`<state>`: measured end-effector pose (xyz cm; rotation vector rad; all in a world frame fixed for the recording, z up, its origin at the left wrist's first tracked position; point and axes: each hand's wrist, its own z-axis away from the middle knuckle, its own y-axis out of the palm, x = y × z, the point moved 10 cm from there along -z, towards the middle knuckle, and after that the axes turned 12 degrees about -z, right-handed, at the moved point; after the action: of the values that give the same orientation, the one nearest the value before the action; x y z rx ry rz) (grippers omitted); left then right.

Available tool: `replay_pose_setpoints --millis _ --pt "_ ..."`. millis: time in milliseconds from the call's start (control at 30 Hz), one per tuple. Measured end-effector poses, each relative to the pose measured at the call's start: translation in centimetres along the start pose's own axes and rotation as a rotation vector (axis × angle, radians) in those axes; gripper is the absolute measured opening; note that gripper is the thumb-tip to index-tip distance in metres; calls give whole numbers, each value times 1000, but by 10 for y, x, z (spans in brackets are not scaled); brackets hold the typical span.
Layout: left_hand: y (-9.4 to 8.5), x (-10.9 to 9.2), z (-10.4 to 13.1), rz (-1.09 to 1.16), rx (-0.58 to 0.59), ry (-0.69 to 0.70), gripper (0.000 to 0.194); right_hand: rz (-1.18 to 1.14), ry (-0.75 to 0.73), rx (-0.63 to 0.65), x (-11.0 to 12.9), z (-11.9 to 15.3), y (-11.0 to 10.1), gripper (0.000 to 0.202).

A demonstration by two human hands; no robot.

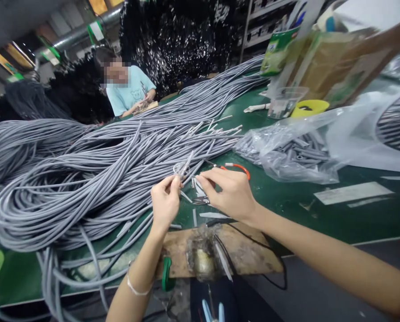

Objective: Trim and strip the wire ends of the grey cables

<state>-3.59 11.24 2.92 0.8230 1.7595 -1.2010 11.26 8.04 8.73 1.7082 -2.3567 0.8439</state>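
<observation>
Thumb and fingers of my left hand (166,201) are pinched together around a grey cable, whose stripped end (185,167) with pale strands sticks up just above them. Close by on the right, my right hand (228,192) is closed in a pinch; what lies between its fingertips is too small to make out. Pale offcut strips (213,215) lie on the table below it. Partly hidden behind my right hand are pliers or cutters with orange-red handles (240,169). A big pile of grey cables (86,179) spreads beyond and left of my hands.
A clear bag of short grey tubes (300,150) lies at right, near a yellow dish (309,108) and a clear cup (285,102). In front of me is a wooden board (250,259) with a taped fixture (203,255). Another person (129,89) sits across the green table (273,210).
</observation>
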Motion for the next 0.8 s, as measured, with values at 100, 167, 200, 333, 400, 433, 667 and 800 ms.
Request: replay_pose_setpoints --millis 100,167,200,333,400,433,667,800 --pt "6 -8 5 63 70 9 34 70 53 41 -19 -6 -2 25" --pt "9 -10 7 73 99 7 36 74 65 59 -22 -6 -2 26" --pt "10 -11 7 72 109 9 36 67 66 60 -22 -7 -1 26" --pt "12 -12 9 42 113 38 35 17 30 59 -12 -5 1 26" --pt "13 -12 9 30 111 55 34 -4 6 73 -7 -4 4 25" --pt "13 -13 9 30 111 64 34 -14 1 79 -6 -3 5 24" --pt "11 -13 9 81 105 59 37 11 -3 -38 -5 -7 -12 22" --pt "7 -12 8 99 80 48 36 5 -104 -289 7 -2 -42 14"
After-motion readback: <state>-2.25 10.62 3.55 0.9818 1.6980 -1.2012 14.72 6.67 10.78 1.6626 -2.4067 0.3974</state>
